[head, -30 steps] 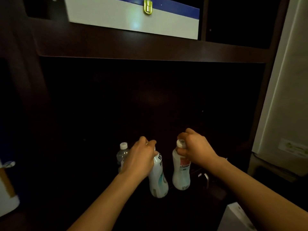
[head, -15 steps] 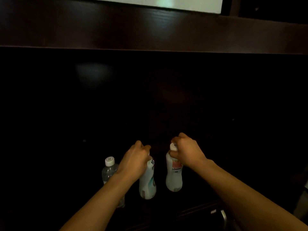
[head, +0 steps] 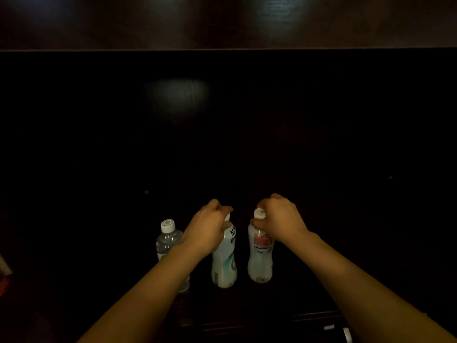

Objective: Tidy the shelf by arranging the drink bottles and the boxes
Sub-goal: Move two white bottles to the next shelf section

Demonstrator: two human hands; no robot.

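Note:
Two white drink bottles stand upright side by side inside a dark shelf compartment. My left hand (head: 206, 231) grips the neck of the white bottle with the teal label (head: 225, 263). My right hand (head: 280, 220) grips the cap and neck of the white bottle with the red label (head: 260, 259). A clear water bottle with a white cap (head: 167, 237) stands just left of them, partly hidden behind my left forearm. No boxes are in view.
The dark wooden shelf board (head: 222, 23) runs across the top of the view. The compartment's back and floor are almost black. A pale and red object (head: 3, 273) shows at the far left edge, and small metal hardware (head: 346, 334) at the bottom right.
The view has moved closer into the compartment, so the white box above has left the frame. Both hands keep their grip on the two white bottles, which stay side by side.

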